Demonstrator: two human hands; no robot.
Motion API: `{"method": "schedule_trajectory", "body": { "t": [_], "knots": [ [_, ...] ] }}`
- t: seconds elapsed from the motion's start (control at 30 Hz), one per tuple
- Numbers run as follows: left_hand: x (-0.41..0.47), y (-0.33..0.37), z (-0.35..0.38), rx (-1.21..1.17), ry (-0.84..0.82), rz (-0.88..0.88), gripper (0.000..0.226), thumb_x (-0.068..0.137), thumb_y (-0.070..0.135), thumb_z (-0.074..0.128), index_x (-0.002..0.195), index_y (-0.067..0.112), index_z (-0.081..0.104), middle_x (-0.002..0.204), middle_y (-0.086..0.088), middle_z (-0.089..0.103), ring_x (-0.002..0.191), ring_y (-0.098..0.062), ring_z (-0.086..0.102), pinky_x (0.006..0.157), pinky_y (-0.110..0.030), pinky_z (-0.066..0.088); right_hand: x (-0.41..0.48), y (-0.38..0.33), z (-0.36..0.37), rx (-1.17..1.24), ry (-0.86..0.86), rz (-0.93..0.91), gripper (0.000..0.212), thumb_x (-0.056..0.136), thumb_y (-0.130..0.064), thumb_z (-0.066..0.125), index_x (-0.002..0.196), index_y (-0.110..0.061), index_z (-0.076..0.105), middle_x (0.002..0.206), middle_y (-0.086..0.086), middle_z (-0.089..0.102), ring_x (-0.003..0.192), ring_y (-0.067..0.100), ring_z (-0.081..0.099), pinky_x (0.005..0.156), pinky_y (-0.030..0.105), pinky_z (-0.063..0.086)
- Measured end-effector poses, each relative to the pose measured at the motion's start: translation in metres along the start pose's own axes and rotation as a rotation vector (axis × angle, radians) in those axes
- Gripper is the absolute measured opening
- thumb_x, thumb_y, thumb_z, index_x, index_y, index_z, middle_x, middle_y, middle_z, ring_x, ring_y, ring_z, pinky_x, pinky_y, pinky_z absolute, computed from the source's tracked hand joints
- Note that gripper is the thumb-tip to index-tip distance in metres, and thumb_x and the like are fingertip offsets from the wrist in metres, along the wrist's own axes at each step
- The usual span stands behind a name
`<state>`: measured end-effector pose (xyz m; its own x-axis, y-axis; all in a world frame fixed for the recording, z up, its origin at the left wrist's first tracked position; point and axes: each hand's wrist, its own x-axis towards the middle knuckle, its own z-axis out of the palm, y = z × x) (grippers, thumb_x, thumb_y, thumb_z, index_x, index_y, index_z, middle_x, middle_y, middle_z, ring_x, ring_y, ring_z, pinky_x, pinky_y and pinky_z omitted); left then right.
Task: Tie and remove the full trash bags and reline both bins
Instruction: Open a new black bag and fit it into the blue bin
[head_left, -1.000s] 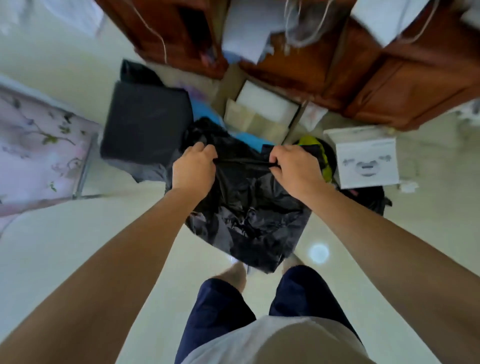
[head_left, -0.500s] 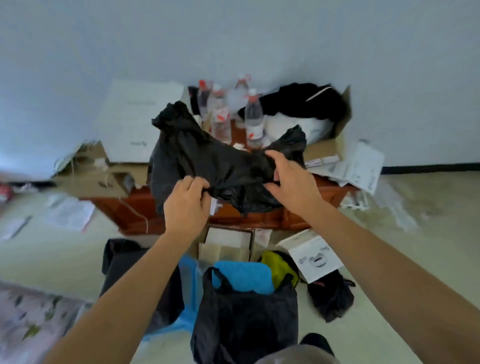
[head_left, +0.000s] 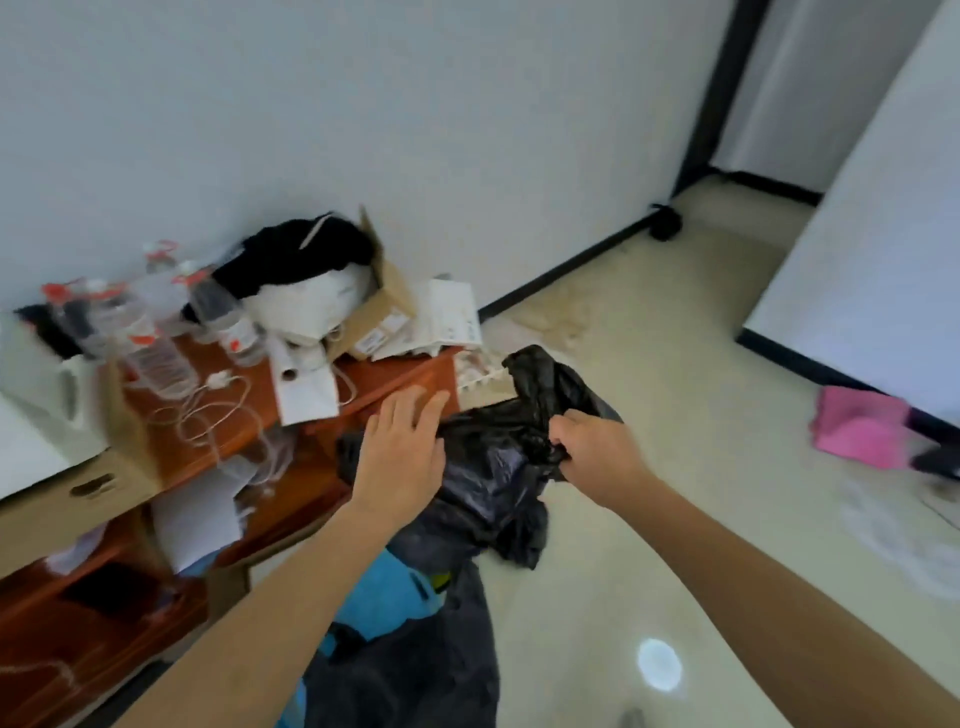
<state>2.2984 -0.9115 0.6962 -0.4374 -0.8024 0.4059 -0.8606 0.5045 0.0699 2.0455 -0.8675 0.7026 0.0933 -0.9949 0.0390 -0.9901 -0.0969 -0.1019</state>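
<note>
2 hands on 1 black trash bag (head_left: 496, 470): my right hand (head_left: 597, 457) grips its bunched top, my left hand (head_left: 402, 457) rests flat-fingered on its left side. Bag hangs between them.

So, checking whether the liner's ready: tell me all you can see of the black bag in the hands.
The black bag is thin, glossy, crinkled plastic, limp and not opened out, held in the air beside a cabinet. The right hand grips a bunched fold near its top; one end sticks up past the fist, the rest hangs down. The left hand is open, fingers straight, and appears to rest against its left side.
</note>
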Motion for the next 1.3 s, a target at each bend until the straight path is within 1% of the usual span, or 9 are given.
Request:
{"method": "schedule_trajectory", "body": {
  "t": [0.13,0.3,0.5,0.63,0.73,0.83,0.97,1.1,1.3],
  "knots": [
    [0.056,0.108,0.012,-0.084,-0.378,0.128,0.097,0.078,0.061,0.063,0.153,0.022,0.016,0.153,-0.008,0.033,0.142,-0.031,0.028,0.109,-0.053,0.025,-0.068,0.095,-0.023,-0.014,0.197,0.173,0.026,0.064,0.0,0.073,0.074,-0.016,0.056,0.07,-0.001,0.054,0.055,0.025,0.055,0.042,0.023,0.016],
    [0.102,0.283,0.055,-0.206,-0.726,0.317,0.071,0.075,0.051,0.064,0.139,0.033,0.038,0.13,0.002,0.059,0.115,-0.024,0.058,0.095,-0.043,0.046,-0.18,0.247,-0.048,0.005,0.368,0.443,0.037,0.051,0.0,0.08,0.063,-0.017,0.049,0.061,-0.001,0.048,0.045,0.026,0.05,0.042,0.019,0.009],
    [0.128,0.533,0.099,-0.44,-0.73,0.207,0.114,0.07,0.04,0.083,0.153,0.024,0.007,0.159,-0.01,-0.005,0.124,-0.034,0.053,0.096,-0.038,0.045,-0.351,0.428,-0.068,0.056,0.503,0.824,0.031,0.062,0.006,0.07,0.066,-0.013,0.046,0.066,0.004,0.047,0.052,0.035,0.048,0.043,0.029,0.026],
    [0.133,0.672,0.121,-0.624,-1.04,0.201,0.119,0.071,0.03,0.085,0.155,0.019,0.002,0.145,-0.01,0.045,0.128,-0.029,0.049,0.104,-0.034,0.04,-0.45,0.507,-0.074,0.1,0.572,1.037,0.026,0.07,0.005,0.061,0.067,-0.014,0.044,0.067,-0.001,0.043,0.054,0.029,0.044,0.045,0.032,0.034],
    [0.137,0.754,0.138,-0.531,-0.875,0.416,0.051,0.078,0.03,0.074,0.126,0.022,0.057,0.12,-0.003,0.065,0.11,-0.024,0.06,0.092,-0.035,0.049,-0.496,0.554,-0.067,0.102,0.564,1.16,0.032,0.07,0.006,0.06,0.069,-0.018,0.039,0.067,-0.003,0.04,0.054,0.027,0.04,0.047,0.029,0.028],
    [0.145,0.824,0.154,-0.507,-0.633,0.56,0.012,0.085,0.022,0.06,0.097,0.021,0.062,0.095,0.0,0.066,0.088,-0.026,0.062,0.07,-0.036,0.05,-0.525,0.597,-0.048,0.046,0.402,1.277,0.023,0.076,-0.004,0.061,0.08,-0.017,0.043,0.079,-0.002,0.046,0.07,0.026,0.047,0.053,0.031,0.032],
    [0.178,0.916,0.19,-0.611,-0.428,0.703,0.007,0.088,0.012,0.057,0.093,0.017,0.057,0.089,-0.002,0.06,0.072,-0.024,0.056,0.058,-0.036,0.044,-0.542,0.667,-0.039,0.088,0.182,1.391,0.035,0.082,-0.017,0.058,0.116,-0.015,0.049,0.11,0.007,0.05,0.098,0.031,0.053,0.069,0.034,0.036],
    [0.228,1.018,0.215,-0.692,-0.338,0.868,0.014,0.085,0.008,0.064,0.094,0.014,0.056,0.093,-0.001,0.058,0.069,-0.023,0.054,0.053,-0.034,0.045,-0.545,0.757,-0.063,-0.053,0.563,1.491,0.054,0.081,-0.016,0.051,0.133,-0.005,0.048,0.128,0.021,0.045,0.11,0.04,0.051,0.09,0.049,0.049],
    [0.292,1.178,0.209,-0.698,-0.215,1.256,0.035,0.067,0.0,0.075,0.094,0.012,0.059,0.087,-0.004,0.057,0.064,-0.025,0.058,0.048,-0.026,0.037,-0.571,0.879,-0.136,-0.402,0.865,1.416,0.064,0.076,-0.009,0.049,0.14,-0.002,0.046,0.153,0.026,0.027,0.137,0.042,0.033,0.112,0.049,0.026]
  ]
}}
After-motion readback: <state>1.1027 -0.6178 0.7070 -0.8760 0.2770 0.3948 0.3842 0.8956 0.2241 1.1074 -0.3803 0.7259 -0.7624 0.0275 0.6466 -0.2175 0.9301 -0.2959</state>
